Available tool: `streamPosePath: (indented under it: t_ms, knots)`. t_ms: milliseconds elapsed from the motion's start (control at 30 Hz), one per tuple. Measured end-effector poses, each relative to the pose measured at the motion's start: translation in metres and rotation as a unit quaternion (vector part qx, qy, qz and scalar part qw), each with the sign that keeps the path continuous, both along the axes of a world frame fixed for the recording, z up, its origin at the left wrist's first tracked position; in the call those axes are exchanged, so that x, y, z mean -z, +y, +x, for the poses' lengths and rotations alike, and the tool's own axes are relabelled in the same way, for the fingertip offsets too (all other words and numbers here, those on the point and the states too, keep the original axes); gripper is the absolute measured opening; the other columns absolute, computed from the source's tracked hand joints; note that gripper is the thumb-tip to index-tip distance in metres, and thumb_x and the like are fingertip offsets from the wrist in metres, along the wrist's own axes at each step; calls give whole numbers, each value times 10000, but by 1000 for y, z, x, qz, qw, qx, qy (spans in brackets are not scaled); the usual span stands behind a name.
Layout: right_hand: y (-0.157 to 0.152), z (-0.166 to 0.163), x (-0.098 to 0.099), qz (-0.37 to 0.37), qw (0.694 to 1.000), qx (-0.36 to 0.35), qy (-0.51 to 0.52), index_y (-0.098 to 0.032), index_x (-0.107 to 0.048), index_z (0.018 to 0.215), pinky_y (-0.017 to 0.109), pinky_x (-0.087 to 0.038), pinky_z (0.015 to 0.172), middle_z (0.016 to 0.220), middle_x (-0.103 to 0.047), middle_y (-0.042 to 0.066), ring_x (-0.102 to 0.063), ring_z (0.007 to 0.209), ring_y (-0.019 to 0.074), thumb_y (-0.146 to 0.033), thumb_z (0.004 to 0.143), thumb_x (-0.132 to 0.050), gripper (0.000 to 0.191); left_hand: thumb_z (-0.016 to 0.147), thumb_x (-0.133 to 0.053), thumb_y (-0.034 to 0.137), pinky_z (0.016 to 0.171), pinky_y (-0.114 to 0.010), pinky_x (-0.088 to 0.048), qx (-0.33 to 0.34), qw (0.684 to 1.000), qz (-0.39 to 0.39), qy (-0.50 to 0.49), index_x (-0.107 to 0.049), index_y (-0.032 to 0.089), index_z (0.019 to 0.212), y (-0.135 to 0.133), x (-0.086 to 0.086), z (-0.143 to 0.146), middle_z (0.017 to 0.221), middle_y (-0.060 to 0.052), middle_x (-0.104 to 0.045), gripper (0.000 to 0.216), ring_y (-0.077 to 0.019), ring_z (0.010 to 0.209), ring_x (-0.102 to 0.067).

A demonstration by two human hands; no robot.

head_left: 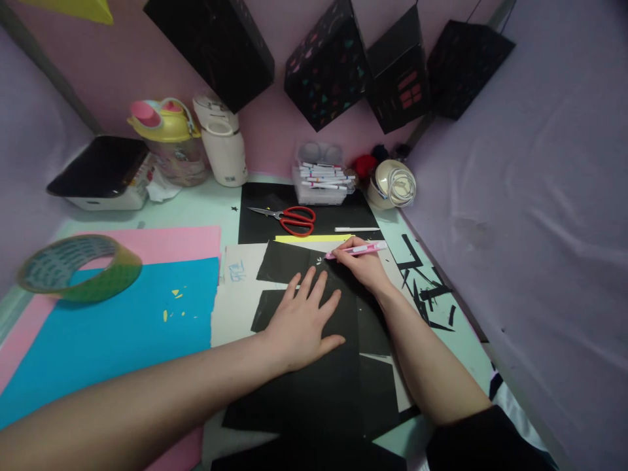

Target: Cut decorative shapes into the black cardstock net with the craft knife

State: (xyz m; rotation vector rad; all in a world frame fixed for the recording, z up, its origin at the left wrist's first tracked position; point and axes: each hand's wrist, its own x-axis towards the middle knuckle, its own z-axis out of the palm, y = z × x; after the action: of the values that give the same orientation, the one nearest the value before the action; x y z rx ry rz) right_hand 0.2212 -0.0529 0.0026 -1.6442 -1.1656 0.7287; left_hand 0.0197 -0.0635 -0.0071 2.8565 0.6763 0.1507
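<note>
The worktop before you is pale green and crowded. On your left a blue sheet overlaps a pink sheet, with small yellow bits on the blue. Four black boxes hang over the far side. A wide tape roll sits on the sheets; behind it are a black-lidded tub, a yellow-topped bucket and a white flask. Farther right stand a pen box and a cream pot with a coiled cable. Red-handled scissors lie beyond your hands, a white pen near them, and black scraps right of your forearm.

Your black paper lies in front of you, partly over a white card. Its left edge is notched, and its far flap carries a few short white marks. Your left arm and hand cover some of it. The pink pen slants over that flap, its tip just beside the marks.

Your left hand lies palm down on the paper, fingers spread, thumb pointing right. Your right hand reaches in from the lower right, its grip pinching the pink pen between thumb and fingers.
</note>
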Motion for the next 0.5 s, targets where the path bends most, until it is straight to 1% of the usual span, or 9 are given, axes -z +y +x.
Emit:
streamPosePath:
  t_ms: [200,333,500]
  knots:
    - [0,0,0,-7,1000,5,-19,-211,-619,720,293,-460,652,708,-663,1,-607,685,169,-363,734,-701,173,862,-436,718,1152,-557,-95,-2,1000,-9,3,-436,236,1443,-1,-3,0,1570,-165,-247,755,-401,1461,-117]
    - [0,1,1,0,1000,-4,-15,-209,-625,733,291,-458,654,720,-662,1,-603,690,166,-370,735,-709,182,864,-439,716,1154,-554,-100,-1,1000,-19,11,-434,235,1446,-1,-7,0,1568,-168,-249,755,-401,1460,-122]
    - [-1,1,-2,-6,1000,-7,-21,-207,-629,737,279,-444,637,715,-656,-6,-593,679,158,-356,736,-715,172,865,-434,717,1154,-557,-103,-2,1000,-17,7,-427,236,1449,0,-6,0,1572,-166,-240,757,-399,1463,-107]
